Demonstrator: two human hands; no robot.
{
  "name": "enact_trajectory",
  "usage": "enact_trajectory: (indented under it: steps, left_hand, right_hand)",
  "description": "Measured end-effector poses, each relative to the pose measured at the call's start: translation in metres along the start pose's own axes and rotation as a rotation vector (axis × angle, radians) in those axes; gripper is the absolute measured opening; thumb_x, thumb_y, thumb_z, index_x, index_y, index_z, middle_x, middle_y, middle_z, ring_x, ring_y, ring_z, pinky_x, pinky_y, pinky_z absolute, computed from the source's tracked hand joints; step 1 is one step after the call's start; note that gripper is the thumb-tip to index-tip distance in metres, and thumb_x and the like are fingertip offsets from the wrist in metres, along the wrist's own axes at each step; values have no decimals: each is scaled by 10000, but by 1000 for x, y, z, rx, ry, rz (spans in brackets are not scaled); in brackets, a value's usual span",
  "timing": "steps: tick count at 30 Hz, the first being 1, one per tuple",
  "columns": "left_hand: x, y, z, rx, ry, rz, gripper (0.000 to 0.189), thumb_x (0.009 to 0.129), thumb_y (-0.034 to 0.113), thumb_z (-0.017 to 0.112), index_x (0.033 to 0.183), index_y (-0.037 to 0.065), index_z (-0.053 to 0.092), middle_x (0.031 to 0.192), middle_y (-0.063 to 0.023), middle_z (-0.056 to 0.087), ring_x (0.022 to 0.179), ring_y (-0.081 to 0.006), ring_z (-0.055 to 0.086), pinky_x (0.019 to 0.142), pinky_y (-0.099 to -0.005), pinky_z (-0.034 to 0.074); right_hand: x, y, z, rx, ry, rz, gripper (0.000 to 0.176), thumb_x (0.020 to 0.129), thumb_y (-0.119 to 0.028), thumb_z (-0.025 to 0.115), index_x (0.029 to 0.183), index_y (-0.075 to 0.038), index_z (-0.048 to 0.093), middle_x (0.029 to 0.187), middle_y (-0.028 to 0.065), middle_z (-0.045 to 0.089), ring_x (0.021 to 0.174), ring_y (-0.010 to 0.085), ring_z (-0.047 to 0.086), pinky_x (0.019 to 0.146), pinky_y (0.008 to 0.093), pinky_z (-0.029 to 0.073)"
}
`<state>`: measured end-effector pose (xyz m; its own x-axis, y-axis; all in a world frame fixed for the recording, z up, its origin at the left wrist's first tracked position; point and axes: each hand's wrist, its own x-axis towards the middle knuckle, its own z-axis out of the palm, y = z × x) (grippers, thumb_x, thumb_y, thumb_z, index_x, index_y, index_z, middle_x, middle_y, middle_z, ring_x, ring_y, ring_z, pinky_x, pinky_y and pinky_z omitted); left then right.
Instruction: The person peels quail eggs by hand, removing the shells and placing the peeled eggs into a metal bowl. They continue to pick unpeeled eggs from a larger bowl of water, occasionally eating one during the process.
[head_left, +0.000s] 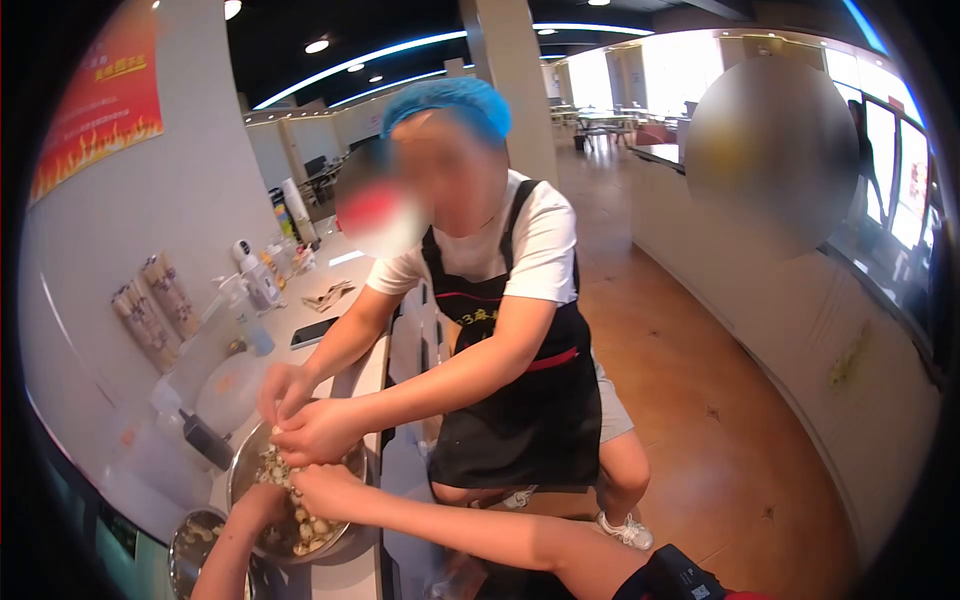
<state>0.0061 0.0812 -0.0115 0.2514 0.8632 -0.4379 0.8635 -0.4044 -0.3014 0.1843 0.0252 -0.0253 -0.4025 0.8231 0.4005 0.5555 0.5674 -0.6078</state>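
A metal bowl point(357, 455) on the counter holds small pale, roundish pieces point(312, 530), perhaps garlic or small mushrooms. My left hand point(262, 503) reaches into its left side, fingers bent down and closed at the pieces. From the right comes my right hand point(328, 491), closed over the middle of the bowl beside my left fingertips. What either hand holds is too small to make out. Just above my hands, a co-worker's two hands point(318, 432) meet over the bowl's far side, fingers pinched together.
A co-worker point(500, 330) in a blue hair cover and dark apron stands across the bowl. A second metal container point(178, 560) is at the lower left. Along the counter point(345, 272) are a phone point(314, 333), pump bottles point(258, 280), a crumpled cloth point(329, 295) and wrapped bundles point(146, 320).
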Motion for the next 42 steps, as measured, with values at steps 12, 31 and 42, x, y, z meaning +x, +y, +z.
enact_trajectory:
  steps: [12, 31, 42]
  left_hand:
    - [-21, 10, 8, -121, 148, 137, 365, 596, 225, 664, 929, 84, 619, 880, -118, 624, 814, -241, 596, 719, -348, 461]
    - [3, -31, 4, -435, -236, 279, 273, 698, 230, 585, 921, 75, 609, 809, -125, 623, 751, -235, 588, 689, -344, 449]
    - [-3, -3, 1, -234, -70, 244, 292, 695, 266, 575, 857, 24, 595, 782, -169, 608, 742, -248, 596, 674, -347, 456]
  right_hand:
    - [8, 5, 19, -13, 68, -19, 119, 591, -78, 599, 659, 19, 594, 646, 190, 591, 642, 309, 611, 560, 387, 487]
    - [-1, 2, -4, -39, -152, 34, 167, 702, -119, 503, 746, 28, 570, 732, 202, 590, 691, 341, 594, 619, 433, 476]
    - [-2, -2, -9, -59, -138, 64, 218, 745, -187, 507, 783, 20, 562, 737, 201, 590, 717, 348, 592, 648, 436, 472]
